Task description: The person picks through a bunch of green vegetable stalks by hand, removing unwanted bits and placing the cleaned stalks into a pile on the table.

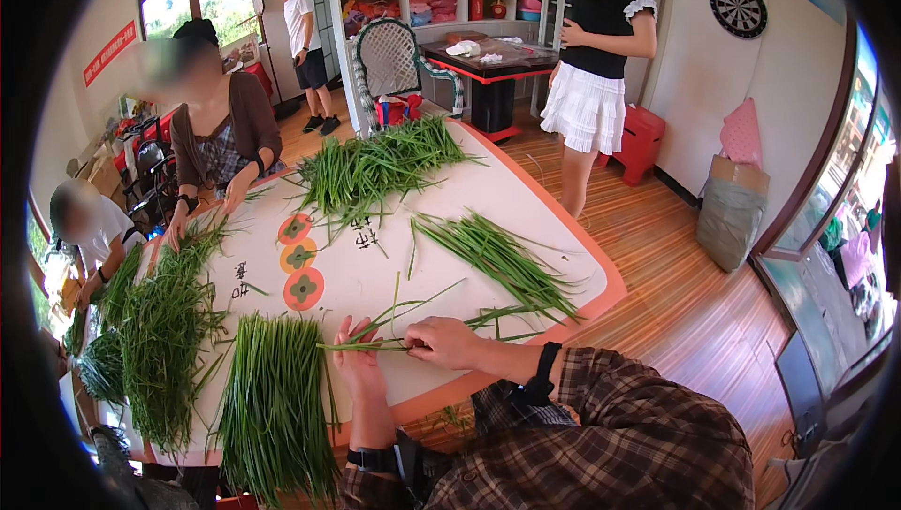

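Note:
A few long green garlic chives [375,345] stretch between my two hands above the near edge of the table. My left hand [361,369] is turned palm up, with the stalks lying across its fingers and held there. My right hand [443,343] is closed, its fingertips pinching the same stalks. Just left of my left hand lies a thick, neatly lined-up bundle of chives [279,407], hanging over the near edge. Past my right hand, a looser bunch of chives [497,261] slants across the table's right side.
A pale table with an orange rim [601,299] carries a tangled chive heap [385,167] at the far end and another long heap [169,350] on the left. Two people work along the left side; two others stand farther back. A green-framed chair [389,64] stands beyond the table.

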Demonstrator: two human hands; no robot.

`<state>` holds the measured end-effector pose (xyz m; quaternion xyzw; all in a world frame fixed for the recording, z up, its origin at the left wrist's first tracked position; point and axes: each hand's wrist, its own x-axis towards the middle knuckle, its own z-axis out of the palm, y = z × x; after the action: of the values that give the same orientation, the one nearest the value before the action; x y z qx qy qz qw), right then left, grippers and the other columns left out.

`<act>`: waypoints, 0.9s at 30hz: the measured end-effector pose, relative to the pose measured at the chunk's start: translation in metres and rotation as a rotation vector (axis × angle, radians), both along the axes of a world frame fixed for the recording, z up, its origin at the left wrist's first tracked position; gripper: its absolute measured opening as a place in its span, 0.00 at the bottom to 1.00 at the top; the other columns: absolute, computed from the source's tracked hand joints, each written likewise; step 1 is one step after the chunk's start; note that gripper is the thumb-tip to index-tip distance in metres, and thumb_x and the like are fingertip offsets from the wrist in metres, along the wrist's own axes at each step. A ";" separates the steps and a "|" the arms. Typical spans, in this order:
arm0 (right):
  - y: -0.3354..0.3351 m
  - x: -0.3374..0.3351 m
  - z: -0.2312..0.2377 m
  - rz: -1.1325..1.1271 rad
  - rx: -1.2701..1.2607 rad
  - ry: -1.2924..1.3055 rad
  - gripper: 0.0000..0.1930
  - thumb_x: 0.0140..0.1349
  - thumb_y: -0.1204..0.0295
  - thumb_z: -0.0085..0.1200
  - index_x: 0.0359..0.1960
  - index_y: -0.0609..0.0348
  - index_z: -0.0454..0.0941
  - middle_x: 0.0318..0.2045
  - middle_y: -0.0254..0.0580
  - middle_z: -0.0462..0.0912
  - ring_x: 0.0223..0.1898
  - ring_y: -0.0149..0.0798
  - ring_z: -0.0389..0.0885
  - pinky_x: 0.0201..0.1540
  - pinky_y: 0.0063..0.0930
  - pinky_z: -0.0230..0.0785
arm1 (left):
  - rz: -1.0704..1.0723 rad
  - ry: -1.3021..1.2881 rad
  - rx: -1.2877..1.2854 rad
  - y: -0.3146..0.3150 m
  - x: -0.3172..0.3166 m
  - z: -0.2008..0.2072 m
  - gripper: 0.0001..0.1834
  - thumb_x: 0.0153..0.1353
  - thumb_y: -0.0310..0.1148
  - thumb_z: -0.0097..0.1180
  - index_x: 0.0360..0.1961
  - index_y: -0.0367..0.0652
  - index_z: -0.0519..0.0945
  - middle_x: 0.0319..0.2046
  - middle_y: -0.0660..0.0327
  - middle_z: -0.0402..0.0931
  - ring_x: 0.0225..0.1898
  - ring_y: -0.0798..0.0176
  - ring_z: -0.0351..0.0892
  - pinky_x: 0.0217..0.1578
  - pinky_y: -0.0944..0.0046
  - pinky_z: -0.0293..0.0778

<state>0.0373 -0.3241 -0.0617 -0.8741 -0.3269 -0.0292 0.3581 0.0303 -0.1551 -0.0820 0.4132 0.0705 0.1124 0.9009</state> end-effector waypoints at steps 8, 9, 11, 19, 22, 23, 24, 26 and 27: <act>0.012 -0.008 0.000 -0.034 0.058 0.125 0.09 0.48 0.68 0.52 0.30 0.56 0.68 0.24 0.41 0.74 0.26 0.43 0.74 0.29 0.33 0.66 | -0.013 -0.210 -0.090 0.004 -0.008 0.005 0.18 0.61 0.34 0.39 0.51 0.40 0.62 0.45 0.51 0.68 0.42 0.58 0.72 0.40 0.64 0.71; 0.012 -0.007 -0.002 -0.049 0.068 0.134 0.09 0.49 0.68 0.52 0.30 0.57 0.68 0.23 0.41 0.74 0.26 0.43 0.74 0.29 0.32 0.65 | 0.001 -0.195 -0.016 0.003 -0.007 0.005 0.17 0.61 0.33 0.40 0.51 0.40 0.63 0.45 0.51 0.68 0.42 0.59 0.72 0.40 0.64 0.71; 0.012 -0.008 -0.007 -0.063 0.079 0.145 0.10 0.49 0.67 0.52 0.30 0.57 0.68 0.23 0.41 0.74 0.26 0.44 0.74 0.29 0.32 0.65 | 0.015 -0.178 0.058 0.002 -0.005 0.001 0.17 0.61 0.32 0.40 0.50 0.40 0.63 0.45 0.51 0.69 0.42 0.59 0.73 0.39 0.64 0.71; -0.001 -0.004 0.046 0.021 0.234 0.114 0.16 0.57 0.61 0.46 0.18 0.59 0.66 0.14 0.39 0.69 0.16 0.41 0.66 0.22 0.31 0.61 | 0.108 -0.127 -0.055 0.006 0.000 -0.009 0.14 0.61 0.31 0.41 0.49 0.44 0.62 0.42 0.51 0.70 0.37 0.61 0.75 0.36 0.65 0.73; -0.012 -0.008 0.077 0.187 0.627 0.543 0.18 0.60 0.58 0.43 0.17 0.58 0.64 0.13 0.32 0.65 0.15 0.30 0.62 0.30 0.30 0.64 | 0.115 -0.143 -0.039 0.007 0.001 -0.012 0.13 0.61 0.33 0.42 0.46 0.44 0.62 0.43 0.52 0.70 0.36 0.63 0.73 0.35 0.67 0.72; -0.012 -0.009 0.090 0.266 0.743 0.483 0.22 0.61 0.54 0.38 0.14 0.55 0.62 0.13 0.29 0.65 0.16 0.24 0.60 0.42 0.33 0.63 | 0.119 -0.140 -0.035 0.008 0.002 -0.013 0.13 0.61 0.33 0.42 0.46 0.44 0.62 0.43 0.52 0.70 0.36 0.63 0.73 0.35 0.67 0.72; -0.011 -0.012 0.106 0.277 0.745 0.493 0.22 0.61 0.54 0.38 0.14 0.55 0.62 0.13 0.29 0.65 0.16 0.24 0.60 0.42 0.33 0.63 | 0.111 -0.148 -0.028 0.012 0.001 -0.013 0.12 0.61 0.32 0.41 0.45 0.45 0.62 0.42 0.51 0.70 0.34 0.63 0.74 0.34 0.67 0.72; -0.013 -0.025 0.141 0.602 1.054 0.346 0.23 0.61 0.52 0.36 0.13 0.53 0.62 0.13 0.29 0.65 0.15 0.24 0.60 0.52 0.40 0.57 | 0.115 -0.143 -0.022 0.015 0.000 -0.012 0.11 0.61 0.32 0.40 0.45 0.45 0.61 0.41 0.50 0.71 0.32 0.63 0.74 0.34 0.67 0.72; -0.016 -0.035 0.159 0.702 1.111 0.314 0.24 0.60 0.51 0.36 0.13 0.52 0.63 0.13 0.29 0.65 0.15 0.24 0.60 0.52 0.43 0.57 | 0.117 -0.130 -0.011 0.013 0.000 -0.011 0.11 0.61 0.33 0.41 0.45 0.45 0.61 0.40 0.50 0.72 0.32 0.63 0.74 0.34 0.67 0.72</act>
<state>0.0024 -0.3400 0.0975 -0.3962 -0.4718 0.0525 0.7859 0.0300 -0.1421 -0.0934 0.3953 0.0364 0.1914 0.8976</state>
